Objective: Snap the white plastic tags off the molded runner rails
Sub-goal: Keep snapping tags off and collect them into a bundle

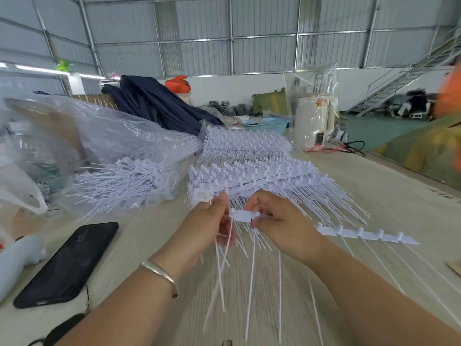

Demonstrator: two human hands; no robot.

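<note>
two hands [207,221], one phone [67,264] (tags uncountable)

White tags on runner rails, one rail in the fingers

A white tag [241,216] with a long thin tail sits pinched between the left fingers [222,208] and the right fingers [259,221], its tail hanging toward the camera among other loose tails. Right of the right fingers, the held rail [366,234] runs out level, carrying flat tags in a row. Beyond the fingers, a stack of full rails [249,171] lies on the counter [386,191], tails fanned rightward.
</note>
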